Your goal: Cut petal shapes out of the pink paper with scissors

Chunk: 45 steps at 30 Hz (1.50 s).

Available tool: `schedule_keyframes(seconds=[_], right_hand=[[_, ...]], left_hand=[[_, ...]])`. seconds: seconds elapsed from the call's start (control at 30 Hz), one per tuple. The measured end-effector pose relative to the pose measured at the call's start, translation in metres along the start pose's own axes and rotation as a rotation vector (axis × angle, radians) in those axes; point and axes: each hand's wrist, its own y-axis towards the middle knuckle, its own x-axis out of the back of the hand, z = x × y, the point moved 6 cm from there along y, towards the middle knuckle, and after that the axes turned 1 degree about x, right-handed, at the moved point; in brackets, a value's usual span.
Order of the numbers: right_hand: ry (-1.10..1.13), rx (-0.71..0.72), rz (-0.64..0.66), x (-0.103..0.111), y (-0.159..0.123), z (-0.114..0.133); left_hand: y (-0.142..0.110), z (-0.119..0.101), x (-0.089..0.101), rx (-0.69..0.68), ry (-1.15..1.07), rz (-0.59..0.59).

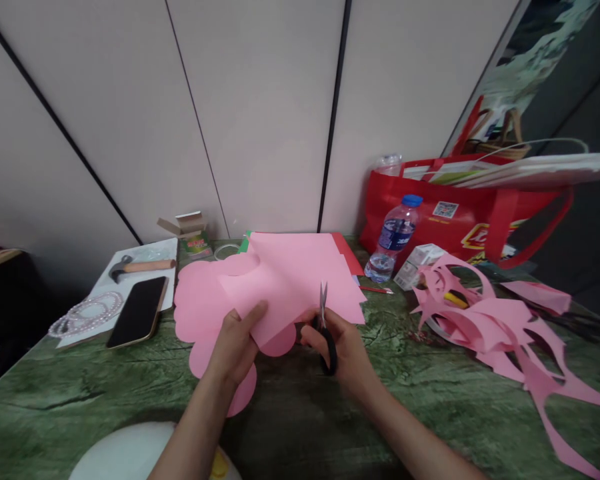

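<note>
Pink paper sheet (280, 287) is held in the left hand (237, 340), as seen in the head view. The sheet is located at the centre of the work area, in front of a pale panelled wall (260, 120). Its near edge is pinched by the left hand, with the thumb laid on the upper face. The scissors (323, 320) are gripped by the right hand (345, 347), with the black handles enclosed by the fingers and the blades directed away from the body. The two hands are kept apart. Whether the sheet is touched by the right fingertips cannot be told.

Scalloped pink pieces (197, 293) are positioned beneath and to the left of the sheet. A stack of pink paper (315, 247) is placed behind it, with a red sheet (349, 257) exposed at the right edge.

At the left of the green table (150, 387), a hammer (145, 267), a phone (139, 312) and a bead string (87, 315) are laid out. At the right, a water bottle (397, 233) is stood before a red bag (430, 207); pink paper scraps (505, 320) are heaped nearer the body.
</note>
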Motion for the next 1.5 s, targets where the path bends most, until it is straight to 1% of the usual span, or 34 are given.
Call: schedule_keyframes(seconds=[0.1,0.23,0.33,0.43,0.5,0.57,0.7,0.8,0.93,1.0,1.07,1.17,1.27,1.37,1.5], right_hand=[[-0.037,0.001,0.134,-0.009,-0.005,-0.001],[-0.095,-0.073,0.307,-0.021,-0.014,-0.006],[-0.120,-0.156,0.387,-0.026,-0.019,-0.010],[-0.091,-0.186,0.423,-0.030,-0.021,-0.008],[-0.064,-0.165,0.424,-0.031,-0.021,-0.004],[-0.047,-0.131,0.393,-0.030,-0.019,0.001],[-0.011,-0.070,0.320,-0.025,-0.014,0.008],[0.012,-0.069,0.332,-0.025,-0.014,0.009],[0.022,-0.112,0.366,-0.026,-0.016,0.007],[0.024,-0.138,0.378,-0.027,-0.017,0.006],[0.026,-0.147,0.382,-0.027,-0.018,0.006],[0.023,-0.126,0.354,-0.025,-0.018,0.008],[0.021,-0.108,0.335,-0.024,-0.016,0.010],[0.028,-0.089,0.325,-0.025,-0.016,0.012],[0.039,-0.092,0.287,-0.025,-0.017,0.008]], left_hand=[[0.000,-0.007,-0.001,-0.080,-0.067,-0.027],[-0.001,-0.014,0.001,-0.168,-0.121,-0.062],[-0.002,-0.016,0.002,-0.208,-0.128,-0.078],[-0.004,-0.013,-0.001,-0.192,-0.075,-0.052],[-0.007,-0.010,-0.006,-0.169,-0.005,-0.023],[-0.010,-0.008,-0.009,-0.159,0.083,-0.014],[-0.017,-0.012,-0.009,-0.226,0.231,-0.069],[-0.018,-0.016,-0.010,-0.261,0.322,-0.094],[-0.019,-0.021,-0.009,-0.305,0.308,-0.144],[-0.020,-0.020,-0.008,-0.312,0.312,-0.142],[-0.020,-0.018,-0.008,-0.322,0.362,-0.120],[-0.022,-0.016,-0.007,-0.348,0.474,-0.123],[-0.024,-0.016,-0.005,-0.358,0.558,-0.159],[-0.025,-0.018,-0.005,-0.358,0.586,-0.181],[-0.025,-0.015,-0.002,-0.307,0.603,-0.208]])
